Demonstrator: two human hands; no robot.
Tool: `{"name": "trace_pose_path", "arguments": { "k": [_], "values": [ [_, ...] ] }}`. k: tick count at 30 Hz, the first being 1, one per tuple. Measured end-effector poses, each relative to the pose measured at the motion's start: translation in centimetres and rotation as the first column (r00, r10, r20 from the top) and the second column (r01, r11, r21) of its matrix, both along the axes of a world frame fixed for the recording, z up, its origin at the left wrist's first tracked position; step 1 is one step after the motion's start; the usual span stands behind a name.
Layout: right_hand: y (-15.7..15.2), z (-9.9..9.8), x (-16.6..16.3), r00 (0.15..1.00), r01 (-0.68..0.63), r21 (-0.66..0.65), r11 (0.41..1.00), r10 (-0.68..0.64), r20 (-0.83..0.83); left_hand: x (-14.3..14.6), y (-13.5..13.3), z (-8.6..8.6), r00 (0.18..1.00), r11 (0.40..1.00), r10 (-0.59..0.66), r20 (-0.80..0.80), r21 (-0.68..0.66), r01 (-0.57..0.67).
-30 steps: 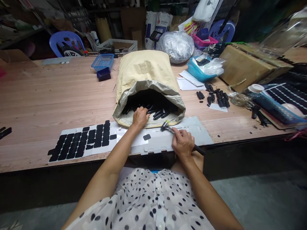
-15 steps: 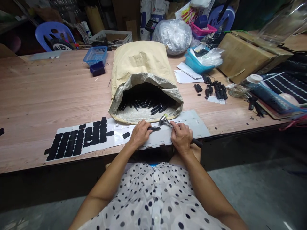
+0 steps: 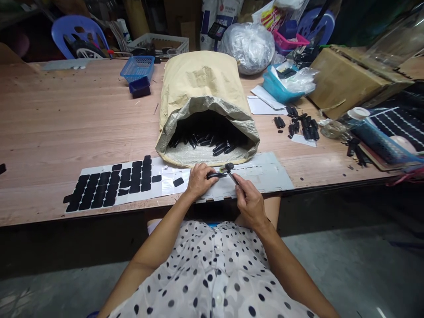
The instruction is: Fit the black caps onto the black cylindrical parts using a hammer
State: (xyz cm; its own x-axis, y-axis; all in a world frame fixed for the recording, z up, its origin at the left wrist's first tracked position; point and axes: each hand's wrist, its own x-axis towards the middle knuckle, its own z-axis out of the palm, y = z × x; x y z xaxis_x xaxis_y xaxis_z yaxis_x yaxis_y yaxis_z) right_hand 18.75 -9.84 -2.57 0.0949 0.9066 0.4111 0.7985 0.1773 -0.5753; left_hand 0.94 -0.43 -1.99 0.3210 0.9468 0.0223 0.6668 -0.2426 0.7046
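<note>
Hands: two, centre of frame, one left hand point(image 3: 199, 182), one right hand point(image 3: 251, 198); hammer point(image 3: 229, 167): one, centre; open sack point(image 3: 200, 75): one, centre; purple-blue chairs point(image 3: 79, 32): two, upper left and upper right; turquoise basin point(image 3: 281, 90): one, upper right; black pieces point(image 3: 221, 148) inside the sack: several, overlapping, exact count not determinable

blk pc point(image 3: 216, 175) part-hidden by L hand point(image 3: 199, 180), sack point(image 3: 202, 73) depths too dark, scrap point(image 3: 2, 168) cut @ edge
</note>
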Motion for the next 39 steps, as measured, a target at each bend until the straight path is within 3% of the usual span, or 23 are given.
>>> {"name": "trace_pose_path", "arguments": {
  "k": [11,22,27,33,39],
  "values": [
    [-0.6,0.2,-0.3,0.969,0.022,-0.025,0.999,-0.015,0.247,0.4,0.0,0.3,1.000,0.999,0.015,-0.022,-0.029,-0.016],
    [-0.4,0.2,-1.8,0.964,-0.038,0.021,0.999,0.031,0.262,0.4,0.1,0.7,0.998,0.998,-0.009,-0.054,-0.060,0.006],
    [0.7,0.2,-0.5,0.971,0.057,0.103,0.993,-0.080,0.226,0.2,0.1,0.0,1.000,1.000,-0.011,-0.017,-0.026,0.010],
    [3.7,-1.3,2.8,0.897,0.206,0.146,0.968,-0.247,0.367,-0.5,0.4,-0.9,0.997,1.000,-0.002,0.073,0.020,0.000],
    [4.4,-2.8,2.8,0.868,0.249,0.152,0.956,-0.290,0.402,-1.1,0.3,-0.9,0.975,0.999,0.050,0.218,-0.028,-0.045]
  ]
}}
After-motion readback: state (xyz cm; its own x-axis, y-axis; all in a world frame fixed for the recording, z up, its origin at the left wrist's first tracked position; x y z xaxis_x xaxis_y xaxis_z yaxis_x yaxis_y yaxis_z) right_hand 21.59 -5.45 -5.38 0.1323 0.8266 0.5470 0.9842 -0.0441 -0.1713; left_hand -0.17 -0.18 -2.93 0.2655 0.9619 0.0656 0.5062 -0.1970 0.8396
